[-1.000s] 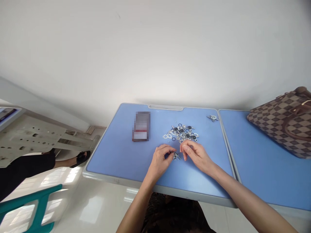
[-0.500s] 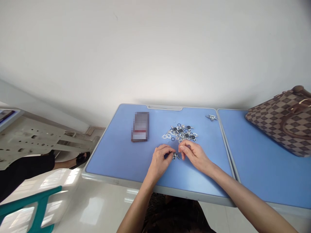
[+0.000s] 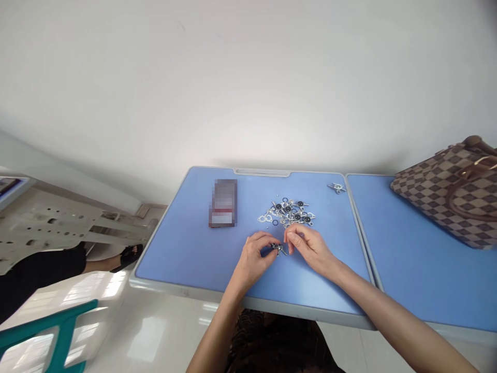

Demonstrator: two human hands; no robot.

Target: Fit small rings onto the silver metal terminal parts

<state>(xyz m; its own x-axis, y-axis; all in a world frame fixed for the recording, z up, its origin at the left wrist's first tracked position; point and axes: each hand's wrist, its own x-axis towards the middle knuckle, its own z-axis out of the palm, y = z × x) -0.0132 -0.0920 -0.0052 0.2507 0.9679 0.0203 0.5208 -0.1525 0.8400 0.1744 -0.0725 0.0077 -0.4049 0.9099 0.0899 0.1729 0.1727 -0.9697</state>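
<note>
Between the thumb and fingers of my left hand is a small metal part with thin prongs, held low over the blue table. My right hand is just to its right, with thumb and fingertips pinched together. Whatever may be in that pinch is too small to make out. Beyond both hands lies a loose pile of metal plates, black discs, rings and pins. A similar silver metal piece rests alone near the table's far right corner.
A dark pixelated flat object lies left of the pile. To the right, across a seam, a second blue table carries a brown checkered handbag. On the left are a person's leg and a teal stool.
The metal part has turned slightly in my left fingers. My right hand stays pinched close by, hardly moved. The whole view has shifted a little.
</note>
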